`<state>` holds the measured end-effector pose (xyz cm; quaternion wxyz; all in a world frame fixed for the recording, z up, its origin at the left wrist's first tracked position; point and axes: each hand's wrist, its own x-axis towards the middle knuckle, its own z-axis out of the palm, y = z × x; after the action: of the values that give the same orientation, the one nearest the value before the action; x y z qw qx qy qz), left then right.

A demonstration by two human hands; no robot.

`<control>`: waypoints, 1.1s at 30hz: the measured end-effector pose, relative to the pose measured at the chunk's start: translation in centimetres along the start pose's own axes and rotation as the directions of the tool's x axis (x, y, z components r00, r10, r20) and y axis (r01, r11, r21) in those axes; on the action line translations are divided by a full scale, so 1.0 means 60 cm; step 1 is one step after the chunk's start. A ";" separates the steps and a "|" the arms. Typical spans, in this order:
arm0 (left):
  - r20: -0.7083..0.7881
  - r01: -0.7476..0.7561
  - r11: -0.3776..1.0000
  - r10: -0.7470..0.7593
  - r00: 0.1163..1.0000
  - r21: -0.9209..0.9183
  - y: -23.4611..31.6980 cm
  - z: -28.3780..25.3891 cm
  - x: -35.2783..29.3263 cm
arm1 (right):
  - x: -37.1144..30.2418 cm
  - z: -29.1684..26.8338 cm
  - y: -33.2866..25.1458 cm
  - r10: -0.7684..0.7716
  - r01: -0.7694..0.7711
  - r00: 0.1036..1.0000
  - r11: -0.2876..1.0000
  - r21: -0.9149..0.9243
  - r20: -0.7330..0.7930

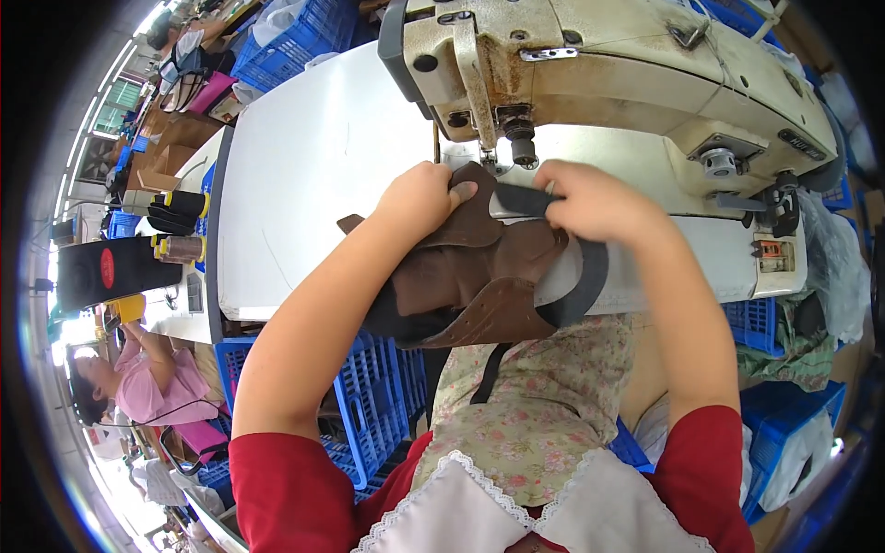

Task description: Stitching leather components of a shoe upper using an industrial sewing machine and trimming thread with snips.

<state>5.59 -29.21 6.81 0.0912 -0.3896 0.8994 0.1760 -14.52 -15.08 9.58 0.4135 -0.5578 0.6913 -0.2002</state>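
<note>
My left hand (419, 198) is closed on a brown leather piece (502, 311), its thumb pressing the upper flap near the needle area. Shaped like a shoe upper, the piece has a row of small holes and a dark lining, and it hangs over the table's front edge. My right hand (599, 205), a little blurred, pinches a black strip (523, 199) to the right of the leather. A wider black band (590, 276) curves down from there beside the brown piece. Just beyond both hands is the presser foot (489, 164) of a sewing machine (599, 69).
The white tabletop (295, 175) reaches left and under the machine. Blue plastic crates (373, 396) stand below at the left, with another crate (788, 433) at the lower right. Thread cones (180, 249) sit on a neighbouring table. A person in pink (152, 378) works farther left.
</note>
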 end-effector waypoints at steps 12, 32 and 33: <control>-0.061 0.034 0.999 -0.032 0.998 0.024 0.001 -0.002 0.008 | 0.011 0.090 0.010 -0.088 -0.016 0.971 0.902 -0.431 -0.222; -0.030 0.039 0.993 -0.036 0.999 0.107 0.007 -0.013 0.031 | 0.081 0.029 -0.008 0.294 -0.264 0.942 0.947 -0.184 0.164; -0.015 0.033 0.992 -0.032 0.999 0.124 0.007 -0.017 0.034 | 0.080 0.038 -0.005 0.296 -0.266 0.941 0.946 -0.184 0.165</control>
<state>3.90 -30.71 7.26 0.1124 -0.3989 0.9027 0.1156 -12.72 -19.23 6.83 0.4563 -0.5008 0.7350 -0.0289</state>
